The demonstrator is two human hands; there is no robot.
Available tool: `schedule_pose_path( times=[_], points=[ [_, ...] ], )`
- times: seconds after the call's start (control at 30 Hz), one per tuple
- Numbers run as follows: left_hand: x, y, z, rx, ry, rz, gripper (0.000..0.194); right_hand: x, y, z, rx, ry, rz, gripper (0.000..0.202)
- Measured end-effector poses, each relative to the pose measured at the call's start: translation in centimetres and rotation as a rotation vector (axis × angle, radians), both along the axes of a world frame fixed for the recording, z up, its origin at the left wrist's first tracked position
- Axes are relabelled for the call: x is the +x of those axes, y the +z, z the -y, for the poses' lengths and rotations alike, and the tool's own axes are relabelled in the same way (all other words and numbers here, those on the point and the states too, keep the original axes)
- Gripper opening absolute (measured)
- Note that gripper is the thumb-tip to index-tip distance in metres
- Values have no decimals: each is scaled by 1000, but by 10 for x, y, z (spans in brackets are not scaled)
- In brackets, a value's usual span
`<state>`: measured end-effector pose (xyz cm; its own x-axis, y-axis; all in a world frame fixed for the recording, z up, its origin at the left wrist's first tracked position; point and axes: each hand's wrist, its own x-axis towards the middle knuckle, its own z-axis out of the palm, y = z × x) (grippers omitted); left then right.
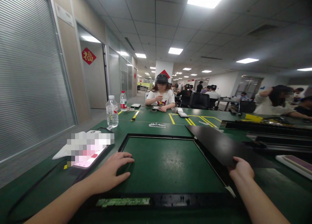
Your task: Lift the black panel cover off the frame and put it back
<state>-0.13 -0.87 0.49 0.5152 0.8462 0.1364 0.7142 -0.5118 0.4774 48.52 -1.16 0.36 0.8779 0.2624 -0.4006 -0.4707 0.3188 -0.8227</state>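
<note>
A black rectangular frame (161,137), like a screen bezel, lies flat on the green table (170,168), which shows through its opening. Across the frame's left side rests my left hand (112,169), fingers spread and gripping nothing. My right hand (241,170) pinches the near edge of a thin black panel (219,146), thumb on top. The panel slants over the right side of the frame; whether its far corner touches the frame, I cannot tell. A green circuit board strip (123,202) sits in the frame's near bar, and a pale strip (229,191) sticks out at the near right corner.
On the left stand a large water bottle (112,112) and a red-capped bottle (123,101), near a lit phone (90,157). Long black parts (268,139) and a pinkish phone (301,162) lie at right. A person (161,95) sits across the table.
</note>
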Motion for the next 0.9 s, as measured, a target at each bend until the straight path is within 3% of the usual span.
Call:
schedule_pose_path(
  times=[0.2,0.9],
  points=[
    [1,0,-1,11,-18,7,40,5,1,0,19,70,-17,24],
    [0,-5,-3,31,-13,-1,40,14,-8,-3,21,102,-27,25]
  ],
)
